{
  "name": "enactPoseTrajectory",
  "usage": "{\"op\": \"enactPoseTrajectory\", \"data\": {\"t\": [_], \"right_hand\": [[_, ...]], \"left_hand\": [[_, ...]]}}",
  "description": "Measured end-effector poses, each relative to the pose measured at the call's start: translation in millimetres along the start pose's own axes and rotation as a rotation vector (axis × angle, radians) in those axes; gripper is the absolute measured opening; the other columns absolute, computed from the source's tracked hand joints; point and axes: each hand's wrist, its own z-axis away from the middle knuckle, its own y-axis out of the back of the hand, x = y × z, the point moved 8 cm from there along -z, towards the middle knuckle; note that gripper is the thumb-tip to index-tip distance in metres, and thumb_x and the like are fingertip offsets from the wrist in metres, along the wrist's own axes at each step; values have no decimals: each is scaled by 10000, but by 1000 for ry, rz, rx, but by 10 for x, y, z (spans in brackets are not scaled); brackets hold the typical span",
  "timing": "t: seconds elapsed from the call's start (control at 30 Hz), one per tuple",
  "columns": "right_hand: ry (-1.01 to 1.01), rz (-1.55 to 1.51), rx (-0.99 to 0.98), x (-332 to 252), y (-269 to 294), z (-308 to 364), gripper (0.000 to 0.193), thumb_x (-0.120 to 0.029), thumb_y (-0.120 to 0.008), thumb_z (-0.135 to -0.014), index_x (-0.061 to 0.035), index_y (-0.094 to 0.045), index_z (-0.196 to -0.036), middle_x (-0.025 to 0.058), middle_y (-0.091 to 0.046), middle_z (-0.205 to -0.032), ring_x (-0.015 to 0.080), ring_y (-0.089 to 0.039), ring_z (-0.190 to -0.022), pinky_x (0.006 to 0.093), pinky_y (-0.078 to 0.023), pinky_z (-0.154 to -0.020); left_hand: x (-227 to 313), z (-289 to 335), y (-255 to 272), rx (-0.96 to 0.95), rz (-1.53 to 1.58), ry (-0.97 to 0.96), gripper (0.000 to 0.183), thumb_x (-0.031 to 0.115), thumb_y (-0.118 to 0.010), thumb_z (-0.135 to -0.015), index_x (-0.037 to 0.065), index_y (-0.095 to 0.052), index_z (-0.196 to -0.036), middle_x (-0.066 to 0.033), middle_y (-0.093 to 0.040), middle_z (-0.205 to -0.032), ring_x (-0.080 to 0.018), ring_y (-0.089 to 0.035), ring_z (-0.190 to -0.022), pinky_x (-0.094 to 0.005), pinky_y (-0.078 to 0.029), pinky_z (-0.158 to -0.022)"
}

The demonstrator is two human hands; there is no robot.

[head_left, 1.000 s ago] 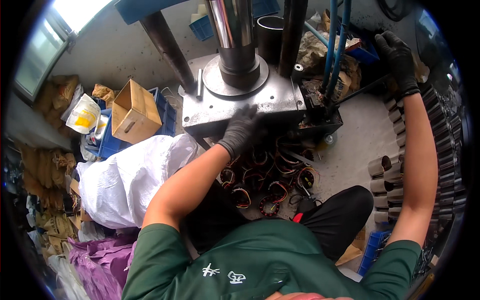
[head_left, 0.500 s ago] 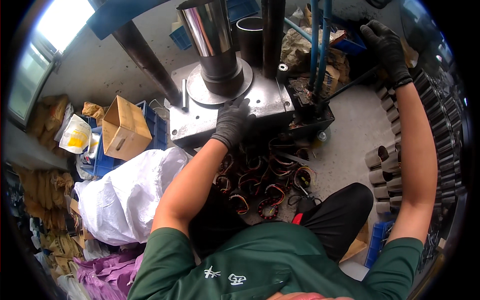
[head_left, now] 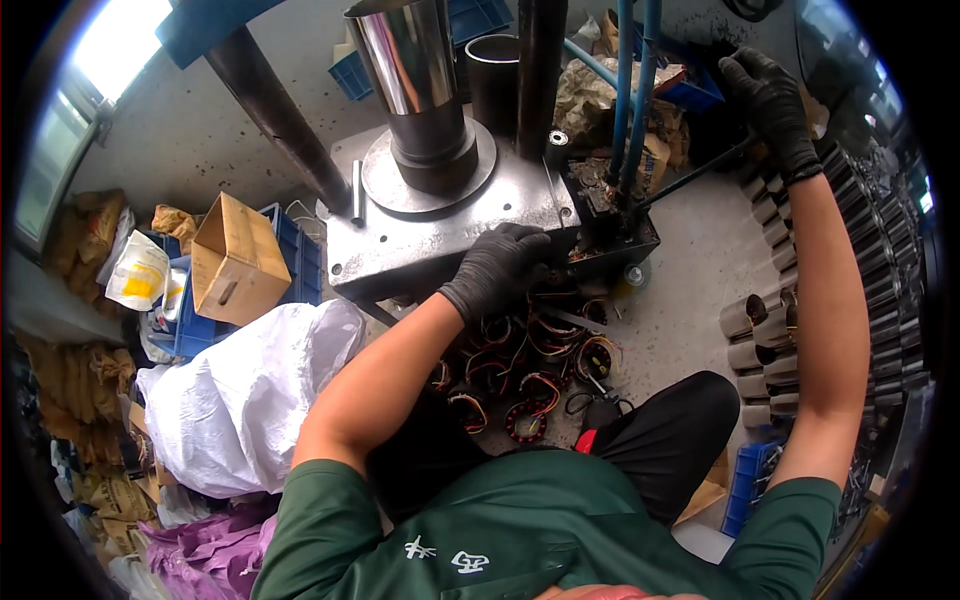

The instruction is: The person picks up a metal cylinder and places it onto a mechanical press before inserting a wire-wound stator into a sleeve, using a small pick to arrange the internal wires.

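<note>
My left hand, in a black glove, rests at the front edge of a thick steel press plate, fingers stretched to the right and holding nothing. On the plate a round disc carries a dark stepped cylinder. A shiny metal sleeve stands upright on that cylinder. A short metal pin is upright at the plate's left side. Far right, my gloved right hand is closed at the upper end of a black lever; its palm side is hidden.
Below the plate lie several wire-wound stator rings on the floor. Rows of metal sleeves line the right side. At left are a white sack, an open cardboard box and a blue crate. Dark press columns rise around the plate.
My left hand has slid right and a little nearer along the plate's front edge, away from the disc. The right hand stays at the lever. The whole view has shifted slightly.
</note>
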Motion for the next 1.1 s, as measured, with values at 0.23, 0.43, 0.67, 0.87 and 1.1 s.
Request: {"op": "enactPoseTrajectory", "data": {"t": [0.23,0.43,0.67,0.87,1.1], "right_hand": [[-76,-63,-110,-27,-53,-28,393,-416,-664,-967,-33,-711,-1044,154,-723,-913,280,-682,-854,414,-531,-803],[-18,-41,-35,29,-38,-10,326,-324,-694,-981,-11,-697,-1074,102,-720,-897,185,-660,-815,348,-519,-762],[-84,-72,-128,-3,19,60,412,-412,-660,-955,-26,-707,-1092,193,-721,-961,308,-690,-860,413,-532,-806],[195,-65,-103,-487,322,583,242,-245,-648,-971,-10,-673,-1023,143,-682,-847,246,-673,-763,355,-521,-708],[66,-31,-487,-698,511,2012,187,-178,-702,-907,-14,-679,-994,139,-681,-851,279,-680,-736,374,-544,-679]], "left_hand": [[-512,-205,223,213,-404,315,601,442,-649,-939,103,-558,-1426,-218,-522,-1492,-427,-472,-1355,-539,-361,-1133],[-482,-318,115,104,-317,232,639,484,-640,-938,119,-543,-1453,-158,-521,-1520,-401,-453,-1395,-535,-332,-1159],[50,-190,-4,-85,-23,-44,507,410,-680,-936,123,-637,-1353,-154,-626,-1332,-390,-553,-1264,-489,-428,-1092],[217,-100,-148,-134,32,-92,276,294,-706,-912,110,-747,-1114,-142,-734,-969,-338,-688,-984,-458,-539,-881],[149,-203,213,-17,-116,53,315,381,-651,-921,88,-734,-1003,-180,-715,-850,-382,-701,-813,-489,-546,-782]]}}
